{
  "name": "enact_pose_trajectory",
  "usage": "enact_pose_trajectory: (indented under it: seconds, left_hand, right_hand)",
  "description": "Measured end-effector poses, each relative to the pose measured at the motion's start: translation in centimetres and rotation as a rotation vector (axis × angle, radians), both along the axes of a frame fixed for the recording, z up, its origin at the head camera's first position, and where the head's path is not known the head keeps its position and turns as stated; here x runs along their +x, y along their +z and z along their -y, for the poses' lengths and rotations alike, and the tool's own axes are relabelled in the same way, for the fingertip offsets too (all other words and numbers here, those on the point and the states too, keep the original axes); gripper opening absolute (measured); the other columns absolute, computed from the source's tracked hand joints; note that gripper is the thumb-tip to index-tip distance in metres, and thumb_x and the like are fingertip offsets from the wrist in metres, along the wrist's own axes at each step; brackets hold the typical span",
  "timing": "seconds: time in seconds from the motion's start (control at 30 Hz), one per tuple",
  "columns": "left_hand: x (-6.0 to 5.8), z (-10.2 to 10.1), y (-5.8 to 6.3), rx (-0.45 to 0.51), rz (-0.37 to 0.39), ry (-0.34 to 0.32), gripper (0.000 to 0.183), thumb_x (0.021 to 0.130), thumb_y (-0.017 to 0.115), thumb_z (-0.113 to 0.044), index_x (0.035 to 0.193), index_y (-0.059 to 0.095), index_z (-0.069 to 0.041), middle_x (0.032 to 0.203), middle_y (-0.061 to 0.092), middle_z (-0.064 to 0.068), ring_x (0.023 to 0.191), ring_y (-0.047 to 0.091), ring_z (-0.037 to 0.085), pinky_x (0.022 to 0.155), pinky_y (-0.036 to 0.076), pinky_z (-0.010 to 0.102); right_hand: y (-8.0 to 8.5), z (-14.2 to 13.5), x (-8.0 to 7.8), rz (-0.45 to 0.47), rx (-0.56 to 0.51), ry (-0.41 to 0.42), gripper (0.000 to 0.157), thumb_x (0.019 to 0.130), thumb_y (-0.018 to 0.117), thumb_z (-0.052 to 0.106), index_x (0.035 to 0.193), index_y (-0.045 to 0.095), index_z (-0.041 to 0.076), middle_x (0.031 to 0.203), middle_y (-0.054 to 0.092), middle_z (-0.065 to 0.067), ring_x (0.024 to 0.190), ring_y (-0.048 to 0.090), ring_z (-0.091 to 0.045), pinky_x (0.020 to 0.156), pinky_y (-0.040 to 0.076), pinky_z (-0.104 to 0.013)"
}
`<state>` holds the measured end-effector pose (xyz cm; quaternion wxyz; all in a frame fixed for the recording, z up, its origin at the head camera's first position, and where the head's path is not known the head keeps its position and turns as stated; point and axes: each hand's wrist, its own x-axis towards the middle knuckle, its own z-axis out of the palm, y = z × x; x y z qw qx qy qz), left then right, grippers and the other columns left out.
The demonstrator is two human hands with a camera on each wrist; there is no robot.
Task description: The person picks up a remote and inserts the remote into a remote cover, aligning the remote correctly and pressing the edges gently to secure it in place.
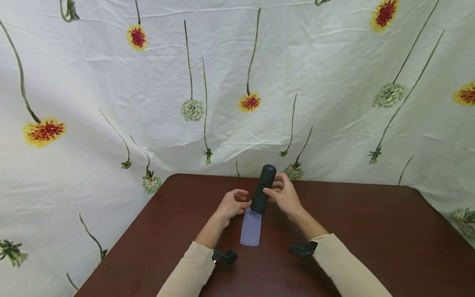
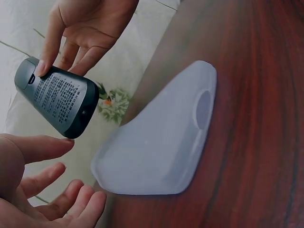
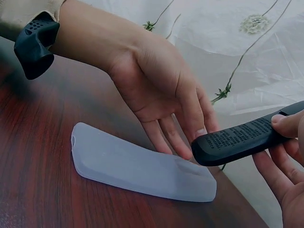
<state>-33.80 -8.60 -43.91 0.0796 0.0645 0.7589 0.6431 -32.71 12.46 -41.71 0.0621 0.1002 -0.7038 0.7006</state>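
Observation:
A black remote control (image 1: 264, 187) is raised above the table, pinched between the thumb and fingers of my right hand (image 1: 286, 199). Its back, printed with rows of small text, shows in the left wrist view, with the right thumb (image 2: 42, 67) by a small notch in it. My left hand (image 1: 230, 207) holds nothing; its fingers are spread and loosely bent, one fingertip right at the remote's lower end. Below the remote, a translucent whitish remote cover (image 1: 251, 232) lies on the table, with a rounded cutout (image 2: 203, 110) near one end.
The dark reddish-brown wooden table (image 1: 178, 231) has its far edge just past the hands. Behind it hangs a white cloth (image 1: 326, 119) with printed flowers. Each wrist wears a black strap-like band (image 1: 304, 249) over a beige sleeve.

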Motion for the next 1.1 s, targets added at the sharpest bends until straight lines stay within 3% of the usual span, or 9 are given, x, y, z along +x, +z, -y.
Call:
enact_pose_trajectory:
  seconds: [0.33, 0.57, 0.83, 1.1]
  left_hand:
    - [0.1, -0.2, -0.7, -0.056, -0.023, 0.007, 0.045, 0.085, 0.073, 0.011, 0.128, 0.061, 0.005, 0.118, 0.059, 0.02, 0.098, 0.06, 0.027, 0.08, 0.055, 0.036]
    - [0.1, -0.4, -1.0, -0.133, -0.068, 0.021, 0.045, 0.083, 0.075, 0.009, 0.126, 0.062, 0.005, 0.114, 0.06, 0.017, 0.103, 0.057, 0.029, 0.08, 0.053, 0.034]
    - [0.0, -0.3, -1.1, -0.143, -0.063, 0.021, 0.045, 0.084, 0.076, 0.007, 0.127, 0.062, 0.004, 0.109, 0.059, 0.016, 0.097, 0.056, 0.028, 0.077, 0.052, 0.032]
    - [0.1, -0.3, -1.1, -0.153, -0.056, 0.021, 0.043, 0.085, 0.073, 0.007, 0.127, 0.062, 0.002, 0.109, 0.061, 0.016, 0.095, 0.06, 0.027, 0.078, 0.054, 0.033]
  right_hand:
    - [-0.8, 0.3, -0.1, 0.019, 0.043, -0.025, 0.046, 0.094, 0.073, -0.005, 0.13, 0.047, 0.002, 0.113, 0.065, -0.021, 0.098, 0.071, -0.031, 0.078, 0.061, -0.045]
    - [-1.0, 0.6, -0.3, 0.031, 0.068, -0.043, 0.046, 0.094, 0.073, -0.003, 0.131, 0.047, 0.004, 0.114, 0.065, -0.02, 0.1, 0.071, -0.031, 0.079, 0.061, -0.043]
    - [-0.8, 1.3, -0.5, 0.028, 0.135, -0.131, 0.045, 0.094, 0.075, 0.0, 0.13, 0.048, 0.003, 0.111, 0.066, -0.019, 0.099, 0.07, -0.031, 0.077, 0.061, -0.043]
    - [-1.4, 2.1, -0.7, 0.054, 0.137, -0.207, 0.045, 0.093, 0.076, -0.001, 0.129, 0.049, 0.003, 0.107, 0.063, -0.018, 0.097, 0.071, -0.03, 0.071, 0.062, -0.039]
